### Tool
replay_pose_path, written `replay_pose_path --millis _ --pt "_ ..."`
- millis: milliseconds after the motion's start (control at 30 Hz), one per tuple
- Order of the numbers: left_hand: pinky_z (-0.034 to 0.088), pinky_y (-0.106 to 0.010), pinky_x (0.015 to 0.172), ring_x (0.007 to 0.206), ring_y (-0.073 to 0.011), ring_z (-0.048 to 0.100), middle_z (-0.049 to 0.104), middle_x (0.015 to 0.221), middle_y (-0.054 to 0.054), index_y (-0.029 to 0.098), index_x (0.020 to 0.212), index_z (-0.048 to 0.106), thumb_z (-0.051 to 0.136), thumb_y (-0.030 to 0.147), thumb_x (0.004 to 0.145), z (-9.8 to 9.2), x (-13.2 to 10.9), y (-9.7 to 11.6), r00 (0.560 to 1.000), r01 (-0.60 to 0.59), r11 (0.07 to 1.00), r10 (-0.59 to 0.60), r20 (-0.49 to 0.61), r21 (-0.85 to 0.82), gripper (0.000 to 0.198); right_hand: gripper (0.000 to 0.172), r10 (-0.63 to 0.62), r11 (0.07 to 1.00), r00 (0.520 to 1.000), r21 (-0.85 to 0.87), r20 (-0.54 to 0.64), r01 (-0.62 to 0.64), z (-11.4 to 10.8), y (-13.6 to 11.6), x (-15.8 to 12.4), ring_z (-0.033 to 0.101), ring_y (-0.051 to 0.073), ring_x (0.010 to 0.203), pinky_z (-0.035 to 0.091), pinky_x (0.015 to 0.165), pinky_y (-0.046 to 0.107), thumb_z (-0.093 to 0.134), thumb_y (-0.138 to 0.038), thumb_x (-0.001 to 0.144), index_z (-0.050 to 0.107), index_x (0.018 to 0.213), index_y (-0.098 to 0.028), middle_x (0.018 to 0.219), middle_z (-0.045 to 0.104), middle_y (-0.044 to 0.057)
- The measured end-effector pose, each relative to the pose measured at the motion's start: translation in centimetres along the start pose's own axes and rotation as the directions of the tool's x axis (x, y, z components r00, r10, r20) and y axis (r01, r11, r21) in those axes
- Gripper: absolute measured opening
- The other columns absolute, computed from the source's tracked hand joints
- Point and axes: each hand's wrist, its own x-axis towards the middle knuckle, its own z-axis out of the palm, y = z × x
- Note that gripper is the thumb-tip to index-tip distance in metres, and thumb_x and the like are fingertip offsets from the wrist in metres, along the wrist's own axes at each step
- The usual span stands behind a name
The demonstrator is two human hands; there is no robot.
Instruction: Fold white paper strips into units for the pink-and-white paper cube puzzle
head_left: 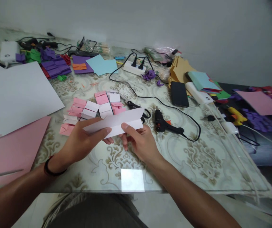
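A folded strip of white paper [117,122] is held above the table, its upper flap standing up along a lengthwise crease. My left hand [89,134] grips its left part, thumb on the front and fingers behind. At the right part, my right hand [138,137] pinches it with the thumb pressed on the lower flap. Behind the strip lie folded pink and white paper pieces [92,109], partly hidden by my left hand. Black-handled scissors [136,106] rest just beyond the strip, partly covered. To the right is a black glue gun [164,123] on its side.
Large white sheets [22,95] and pink sheets [15,145] spread over the left side. A white power strip [134,67] with a looping black cord sits at the back. A dark phone [179,94] and stacked coloured paper [203,81] lie right, near a yellow glue gun [237,116].
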Motion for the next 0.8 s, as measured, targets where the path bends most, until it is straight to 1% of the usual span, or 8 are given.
replay_pose_path --millis 100,167,300,367,533,600,667,800 --pt "0.065 -0.027 0.070 0.072 -0.0212 0.081 0.083 0.073 -0.002 0.019 0.078 0.081 0.073 0.032 0.092 0.1 0.3 -0.2 0.999 0.015 0.999 -0.013 0.044 -0.042 0.021 0.035 -0.014 1.000 0.999 0.017 -0.039 0.015 -0.1 -0.2 0.1 0.053 0.010 0.039 0.046 0.035 0.021 0.082 -0.042 0.083 0.070 0.063 -0.016 0.050 0.062 0.000" --pt "0.066 -0.027 0.070 0.072 -0.0216 0.081 0.083 0.073 -0.004 0.018 0.073 0.080 0.072 0.031 0.092 0.1 0.3 -0.2 0.998 0.033 0.998 -0.030 0.061 -0.060 0.025 0.034 -0.010 1.000 0.998 0.024 -0.061 0.011 -0.1 -0.4 0.1 0.053 0.010 0.039 0.046 0.035 0.021 0.083 -0.043 0.081 0.072 0.065 -0.016 0.051 0.063 0.000" --pt "0.066 -0.024 0.067 0.069 -0.0196 0.081 0.083 0.074 -0.002 0.016 0.092 0.080 0.074 0.027 0.092 0.2 0.3 -0.1 0.998 0.029 0.991 -0.021 0.062 -0.134 0.013 0.034 0.005 0.999 0.998 0.040 -0.061 -0.002 0.1 -0.4 0.0 0.053 0.010 0.040 0.047 0.033 0.021 0.087 -0.043 0.076 0.072 0.064 -0.015 0.056 0.066 0.002" --pt "0.065 -0.022 0.066 0.067 -0.0179 0.080 0.082 0.075 -0.002 0.016 0.095 0.078 0.075 0.027 0.091 0.2 0.3 -0.2 0.998 0.009 0.985 0.003 0.067 -0.174 0.012 0.031 0.008 0.999 0.999 0.037 -0.034 -0.007 0.2 -0.2 -0.1 0.053 0.010 0.041 0.048 0.034 0.020 0.088 -0.040 0.075 0.073 0.065 -0.015 0.056 0.066 0.001" --pt "0.065 -0.021 0.065 0.066 -0.0169 0.080 0.080 0.073 -0.001 0.015 0.095 0.076 0.074 0.026 0.092 0.3 0.4 -0.6 0.995 0.007 0.972 0.016 0.095 -0.236 0.011 0.028 0.016 0.999 1.000 0.030 -0.020 -0.015 0.3 0.3 -0.2 0.052 0.009 0.040 0.046 0.034 0.019 0.086 -0.037 0.077 0.074 0.065 -0.015 0.053 0.063 0.000" --pt "0.066 -0.022 0.067 0.068 -0.0174 0.080 0.080 0.075 -0.002 0.014 0.092 0.075 0.071 0.026 0.094 0.3 0.6 -0.7 0.990 0.037 0.965 0.000 0.140 -0.259 0.012 0.027 0.016 0.999 0.999 0.032 -0.027 -0.015 0.3 0.3 -0.1 0.052 0.009 0.040 0.046 0.034 0.019 0.086 -0.036 0.077 0.074 0.065 -0.015 0.053 0.063 0.000" --pt "0.067 -0.023 0.068 0.069 -0.0177 0.080 0.081 0.077 -0.004 0.013 0.087 0.075 0.069 0.028 0.096 0.3 0.8 -0.8 0.982 0.074 0.960 -0.024 0.185 -0.271 0.018 0.027 0.014 0.999 0.999 0.034 -0.041 -0.012 0.3 0.2 -0.1 0.052 0.009 0.040 0.046 0.033 0.019 0.086 -0.036 0.076 0.073 0.065 -0.015 0.053 0.064 0.000" --pt "0.067 -0.025 0.066 0.067 -0.0180 0.079 0.082 0.080 -0.007 0.012 0.085 0.075 0.069 0.030 0.095 0.5 0.9 -1.2 0.975 0.099 0.954 -0.036 0.219 -0.284 0.022 0.025 0.009 0.999 0.999 0.040 -0.050 -0.007 0.2 0.0 0.0 0.051 0.009 0.041 0.046 0.033 0.019 0.086 -0.034 0.075 0.071 0.065 -0.015 0.056 0.063 -0.001"
